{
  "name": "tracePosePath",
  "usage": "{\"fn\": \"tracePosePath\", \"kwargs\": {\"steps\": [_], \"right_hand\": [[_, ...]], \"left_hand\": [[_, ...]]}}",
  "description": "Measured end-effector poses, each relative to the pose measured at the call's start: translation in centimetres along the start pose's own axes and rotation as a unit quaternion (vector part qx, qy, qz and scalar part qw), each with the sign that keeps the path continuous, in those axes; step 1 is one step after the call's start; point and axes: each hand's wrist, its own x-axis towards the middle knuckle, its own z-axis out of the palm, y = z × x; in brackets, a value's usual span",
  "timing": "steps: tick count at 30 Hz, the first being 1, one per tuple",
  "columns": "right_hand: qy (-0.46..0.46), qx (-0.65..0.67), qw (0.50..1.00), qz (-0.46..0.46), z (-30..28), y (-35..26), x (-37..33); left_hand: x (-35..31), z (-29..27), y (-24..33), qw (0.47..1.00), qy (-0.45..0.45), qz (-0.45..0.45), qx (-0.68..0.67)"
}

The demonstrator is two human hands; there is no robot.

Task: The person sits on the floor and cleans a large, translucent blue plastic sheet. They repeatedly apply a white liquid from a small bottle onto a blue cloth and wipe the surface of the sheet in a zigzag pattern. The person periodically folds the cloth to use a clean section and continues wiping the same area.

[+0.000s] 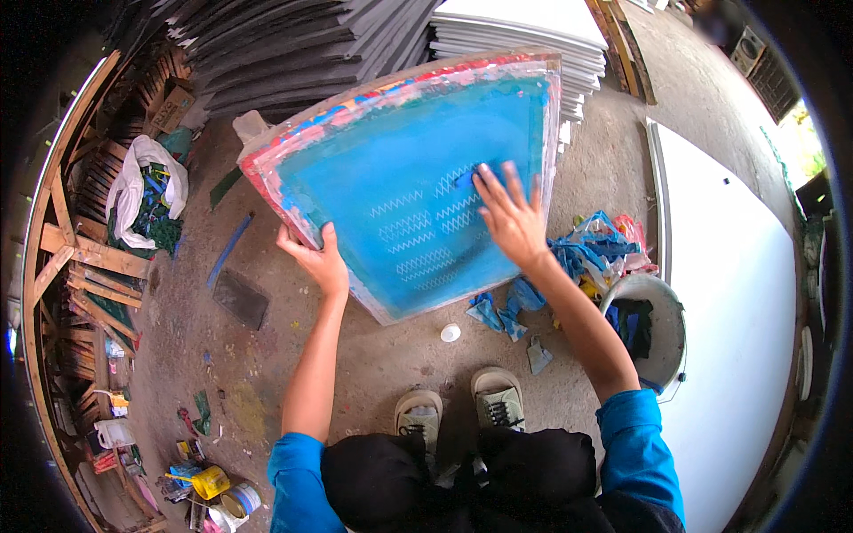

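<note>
Fingers: the left hand (315,259) has its fingers curled around the lower left edge of the screen frame (413,178), thumb on the blue face, clamped so the frame cannot slip; the right hand (508,213) lies flat on the mesh with fingers spread apart and gripping nothing, a small dark blue scrap under the fingertips (484,178).
Screen frame: held up off the floor (382,355) in front of the knees and tilted toward the person, so the blue face with its pale zigzag pattern can be seen and reached.
Frame border: smeared red and pink along the top and left of the blue face.
Rags (586,253): a heap of blue and mixed cloth on the floor just right of the frame, within reach of the right hand.
Bucket (653,329): pale, right of and below the frame, with dark cloth inside.
White cap (450,333): on the floor below the frame's lower corner.
White board (729,293): flat and large, well to the right of the frame.
Stacked panels (524,35): dark and white piles behind the frame.
Paint tins (218,493): well below and left of the frame.
</note>
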Motion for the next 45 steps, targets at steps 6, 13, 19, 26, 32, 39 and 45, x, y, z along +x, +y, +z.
{"fn": "tracePosePath", "kwargs": {"steps": [6,13,19,26,32,39,45], "right_hand": [[0.132,0.079,0.973,0.173,0.2,-1.3,2.5],[0.065,-0.021,0.989,0.130,-0.2,-1.3,3.3],[-0.027,-0.028,0.997,-0.064,-0.1,-0.3,2.7],[-0.029,-0.009,0.999,0.013,0.3,0.3,-0.1],[-0.064,0.046,0.997,-0.025,-0.5,0.6,-0.5],[0.022,0.095,0.992,0.073,0.2,-3.4,1.6],[0.016,0.018,1.000,0.018,0.0,-2.9,2.9]], "left_hand": [[-0.3,0.4,0.0,1.000,-0.002,-0.014,-0.006],[-0.2,0.0,-0.4,1.000,0.014,0.006,0.004],[-0.1,-0.2,-0.5,1.000,-0.011,-0.001,-0.026],[0.3,-0.5,-0.2,0.975,0.034,0.142,0.170],[0.0,0.0,1.5,0.913,-0.009,0.243,0.328],[0.4,0.4,2.0,0.925,-0.019,0.275,0.261],[0.7,0.2,2.4,0.912,-0.033,0.284,0.295]]}}
